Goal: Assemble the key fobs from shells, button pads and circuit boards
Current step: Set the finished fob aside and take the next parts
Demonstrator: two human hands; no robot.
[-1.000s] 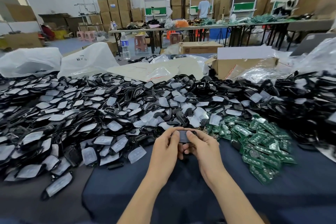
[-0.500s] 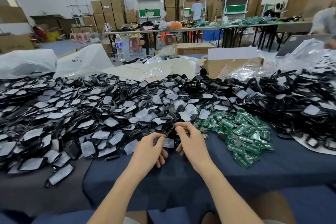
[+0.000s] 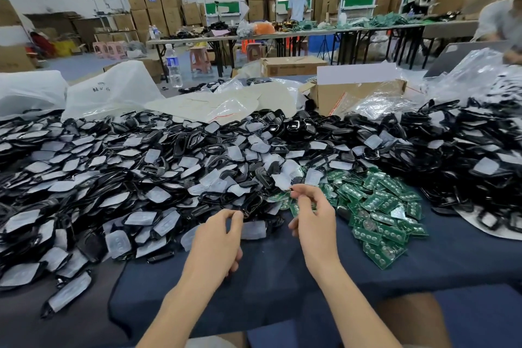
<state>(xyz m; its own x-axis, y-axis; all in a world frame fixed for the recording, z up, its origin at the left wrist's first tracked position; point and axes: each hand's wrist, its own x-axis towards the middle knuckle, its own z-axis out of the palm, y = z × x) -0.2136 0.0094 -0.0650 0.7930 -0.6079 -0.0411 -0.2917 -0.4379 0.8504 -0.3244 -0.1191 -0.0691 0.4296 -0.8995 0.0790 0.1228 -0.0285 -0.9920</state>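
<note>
Head view, worker seated at a table covered in dark blue cloth.

- Parts stock: a wide heap of black plastic fob shells mixed with translucent grey-white rubber button pads covers the left and middle of the table. A smaller pile of green rectangular circuit boards lies to the right of the hands. A second heap of black shell frames sits further right.
- Left hand: fingers curled, thumb and forefinger tips close together at the near edge of the shell heap, right at a black shell ring. Whether it grips the ring cannot be told. One loose translucent pad lies just beside this hand on the cloth.
- Right hand: raised over the near-left edge of the green board pile, thumb and forefinger pressed into a pinch. What sits between them is too small to make out.
- The two hands are apart, not touching.

Behind the heaps: white plastic bags, an open brown cardboard box, a clear water bottle. A person in a light blue shirt stands at a far bench.
</note>
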